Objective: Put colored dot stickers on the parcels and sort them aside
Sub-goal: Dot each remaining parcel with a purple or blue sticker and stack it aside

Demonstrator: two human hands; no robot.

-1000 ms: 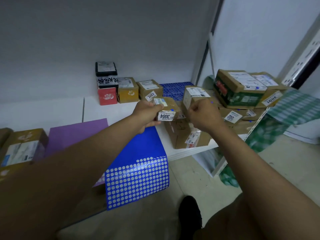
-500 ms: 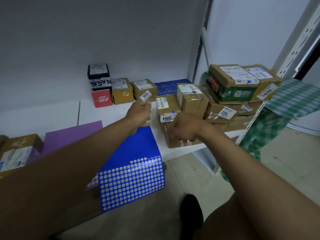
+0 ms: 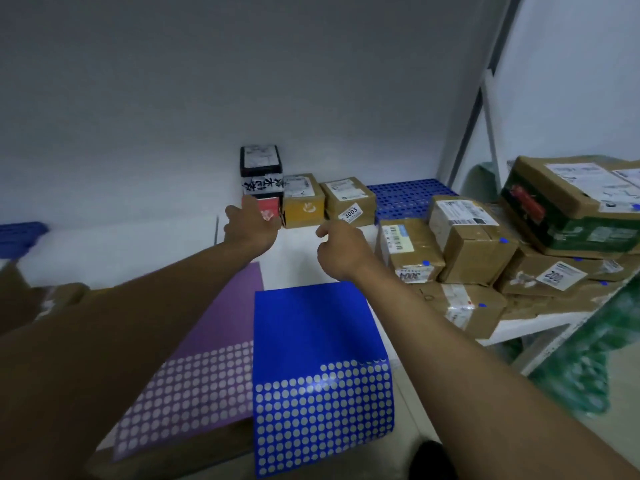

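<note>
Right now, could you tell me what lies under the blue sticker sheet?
The blue sticker sheet overlaps the purple sticker sheet's right edge, on the white shelf. Anything else beneath it is covered.

Bare white shelf (image 3: 301, 251) between back-row boxes (image 3: 304, 200) and stacked parcels (image 3: 467, 251) at right

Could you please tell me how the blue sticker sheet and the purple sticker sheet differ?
The blue sticker sheet lies on top, overlapping the purple sticker sheet beside it. The blue one sits square to the viewer; the purple one lies slanted. The blue one's near end curls over the edge. Both have pale empty circles at their near ends.
</note>
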